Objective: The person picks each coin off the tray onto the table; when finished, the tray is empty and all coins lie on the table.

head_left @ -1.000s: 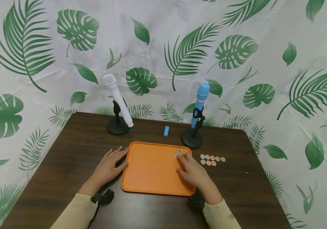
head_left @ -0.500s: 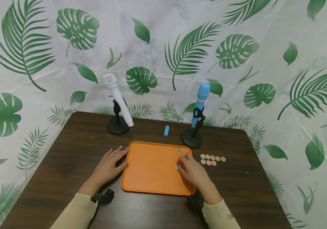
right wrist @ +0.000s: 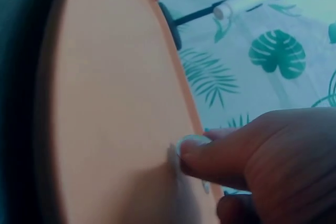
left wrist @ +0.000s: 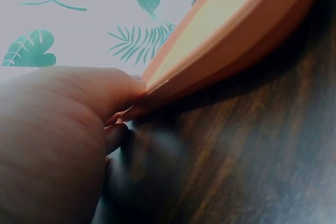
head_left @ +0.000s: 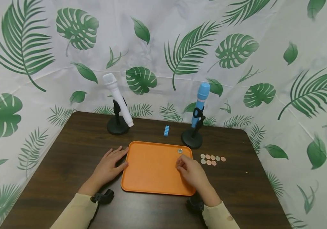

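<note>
My left hand lies beside the left edge of an orange tray, its fingers spread and fairly straight. In the left wrist view, the thumb touches the tray's rim. Over the tray's right part, my right hand pinches a silver coin; the right wrist view shows the coin's pale edge at the thumb tip, while the fingers hide it in the head view. Another silver coin lies on the tray near its far right corner.
Right of the tray, several copper and silver coins lie in two rows on the dark table. Behind it stand a white microphone and a blue microphone on black stands, with a small blue toy brick between them.
My right hand has taken one of the two coins near the tray's far right corner and drawn it a little towards me. The left hand has stayed in place.
</note>
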Demonstrator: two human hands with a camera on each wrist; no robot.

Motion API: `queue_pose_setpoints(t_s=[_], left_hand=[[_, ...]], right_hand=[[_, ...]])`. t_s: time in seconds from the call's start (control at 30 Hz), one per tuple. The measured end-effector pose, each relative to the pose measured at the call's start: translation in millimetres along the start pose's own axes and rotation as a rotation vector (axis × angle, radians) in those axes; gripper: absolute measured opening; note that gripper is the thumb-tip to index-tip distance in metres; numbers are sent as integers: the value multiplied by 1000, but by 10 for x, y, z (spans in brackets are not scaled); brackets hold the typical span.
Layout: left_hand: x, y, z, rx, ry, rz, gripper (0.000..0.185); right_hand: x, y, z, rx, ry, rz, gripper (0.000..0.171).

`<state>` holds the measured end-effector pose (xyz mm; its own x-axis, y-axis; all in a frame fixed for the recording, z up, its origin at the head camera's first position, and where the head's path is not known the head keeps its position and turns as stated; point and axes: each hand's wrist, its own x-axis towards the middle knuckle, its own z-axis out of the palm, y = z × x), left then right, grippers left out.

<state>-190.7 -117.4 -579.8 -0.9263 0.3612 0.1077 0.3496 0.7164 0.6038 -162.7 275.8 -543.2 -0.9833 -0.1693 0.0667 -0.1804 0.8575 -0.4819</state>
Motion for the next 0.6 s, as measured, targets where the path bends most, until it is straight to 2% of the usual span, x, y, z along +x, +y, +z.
queue_pose_setpoints(t_s=[0.13,0.3,0.6], left_hand=[[1,10,-17,4,-2,-2,72],[4,20,-18,10,-5,0,71],[-12,16,-23,30,7,5,71]], right_hand=[[-48,71,-16,32,123,34,19],[-112,285,-106,72,272,87,15],[-288,802,-384,102,446,240,16]])
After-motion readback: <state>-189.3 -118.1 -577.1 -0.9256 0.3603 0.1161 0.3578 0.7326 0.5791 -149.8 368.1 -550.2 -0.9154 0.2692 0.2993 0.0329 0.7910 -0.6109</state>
